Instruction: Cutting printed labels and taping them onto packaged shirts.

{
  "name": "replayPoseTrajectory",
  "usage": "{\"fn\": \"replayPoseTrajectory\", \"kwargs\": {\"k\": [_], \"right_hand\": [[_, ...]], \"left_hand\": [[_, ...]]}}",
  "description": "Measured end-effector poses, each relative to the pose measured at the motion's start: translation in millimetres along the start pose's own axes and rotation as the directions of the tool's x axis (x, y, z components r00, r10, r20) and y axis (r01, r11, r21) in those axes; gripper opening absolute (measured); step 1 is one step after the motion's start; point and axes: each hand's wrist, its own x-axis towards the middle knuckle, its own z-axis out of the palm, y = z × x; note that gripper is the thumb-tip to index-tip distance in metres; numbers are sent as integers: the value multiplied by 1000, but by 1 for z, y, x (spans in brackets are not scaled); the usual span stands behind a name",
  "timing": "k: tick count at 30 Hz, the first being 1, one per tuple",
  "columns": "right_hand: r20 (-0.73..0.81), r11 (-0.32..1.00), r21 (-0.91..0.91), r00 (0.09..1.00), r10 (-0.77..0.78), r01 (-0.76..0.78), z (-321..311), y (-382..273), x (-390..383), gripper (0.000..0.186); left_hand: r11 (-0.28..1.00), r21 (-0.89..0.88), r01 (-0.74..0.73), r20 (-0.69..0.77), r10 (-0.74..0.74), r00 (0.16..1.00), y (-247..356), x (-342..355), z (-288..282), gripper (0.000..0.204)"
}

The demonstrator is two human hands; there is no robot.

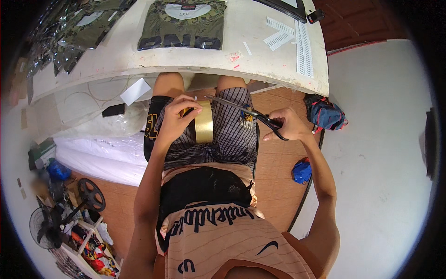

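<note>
My left hand (179, 118) is closed at the upper left edge of a roll of gold packing tape (203, 128), thumb and fingertips pinched together against it. The roll stands over my lap, on the patterned shorts (232, 125). In my right hand (291, 124) is a pair of scissors (248, 111), its black handles round my fingers and thumb. The long blades point left, their tips just above and right of the roll. How far the blades are apart is hard to make out. A small pale scrap shows by the roll's top edge.
Ahead is a white table (260, 28) with a bagged camouflage shirt (183, 28), more bagged shirts (86, 28) and strips of labels (304, 49). A phone (114, 110) and a white card (135, 91) lie left. A backpack (327, 114) and blue bag (302, 172) sit right.
</note>
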Motion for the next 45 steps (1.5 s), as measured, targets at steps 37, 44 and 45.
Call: {"fn": "replayPoseTrajectory", "kwargs": {"k": [37,44,45], "right_hand": [[-607,810,490,793,52,322,76,1,3,36],[-629,822,477,774,72,312,83,6,1,37],[-643,828,458,763,58,323,83,9,2,37]], "left_hand": [[959,-228,170,-55,-187,981,24,73,44,11],[931,-329,157,-247,-245,938,21,76,58,18],[929,-331,164,-239,-251,938,22,76,58,18]]}}
